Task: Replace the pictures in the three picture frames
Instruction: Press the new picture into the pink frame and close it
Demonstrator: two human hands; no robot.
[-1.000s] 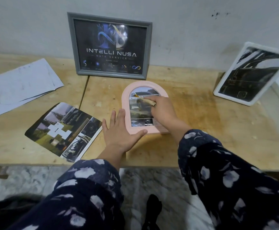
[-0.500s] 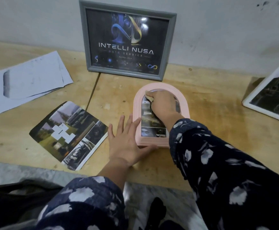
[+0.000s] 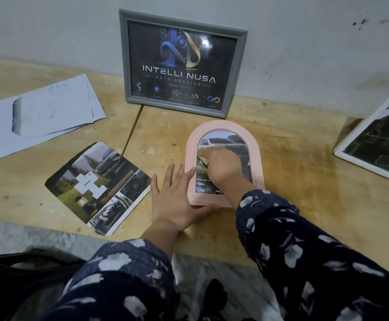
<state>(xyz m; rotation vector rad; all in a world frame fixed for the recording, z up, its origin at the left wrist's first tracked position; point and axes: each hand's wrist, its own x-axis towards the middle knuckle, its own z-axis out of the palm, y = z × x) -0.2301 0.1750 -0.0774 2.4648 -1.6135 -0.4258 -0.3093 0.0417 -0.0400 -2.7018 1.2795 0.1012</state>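
You're at a makeshift work spot: a rough plywood counter against a scuffed plaster wall, stone floor below.

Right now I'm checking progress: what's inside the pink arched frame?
A car photo collage fills the pink arched frame. The right hand covers its middle, so that part stays unseen.

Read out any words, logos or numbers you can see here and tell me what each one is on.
"INTELLI NUSA": large white letters on the picture in the grey frame.
"DATA SERVICE": smaller line beneath it, same picture.
Tiny line under that and the captions below the row of icons: too small to read.
Picture in the pink frame: lettering on the car, blurred.
Loose photo, papers, white frame: no readable text.
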